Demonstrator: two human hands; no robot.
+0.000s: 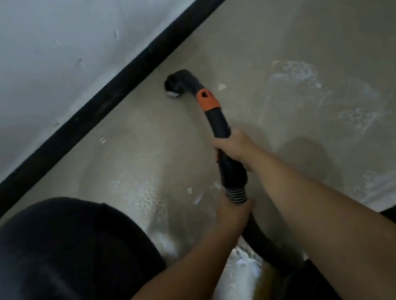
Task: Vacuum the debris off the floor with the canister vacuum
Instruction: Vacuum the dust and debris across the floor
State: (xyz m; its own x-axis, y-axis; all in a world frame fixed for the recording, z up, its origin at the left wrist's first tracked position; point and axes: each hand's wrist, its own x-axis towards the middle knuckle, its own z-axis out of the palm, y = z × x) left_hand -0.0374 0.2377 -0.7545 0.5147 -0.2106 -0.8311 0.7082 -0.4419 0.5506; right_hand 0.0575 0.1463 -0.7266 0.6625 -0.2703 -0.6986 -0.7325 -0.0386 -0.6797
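A: Where is the wand?

B: The wand (220, 130) runs up the middle of the view, black with an orange collar (207, 100). Its bent nozzle (175, 81) sits low over the floor (252, 43), just beside the black baseboard (95, 109), with a white scrap (172, 93) right at its mouth.

A: And the hands?

B: The right hand (235, 146) is wrapped around the wand below the collar, fingers closed on it. The left hand (233, 213) is clamped on the ribbed hose (264, 240) just under the cuff, where the hose leaves the wand and curves down between the arms.

A: Any debris still on the floor?

B: Yes. A pale chip (221, 86) lies just right of the collar, and small flakes (195, 197) lie near the left hand. White dusty smears (294, 76) spread over the floor to the right, and another patch shows near the bottom, beside the hose.

A: Any brand or label readable?

B: None that I can read; the wand is blurred and shows no writing.

A: What else is there?

B: A scuffed white wall (30, 47) above the baseboard, and a dark-clothed knee (54, 265) at lower left. The canister itself is out of view.
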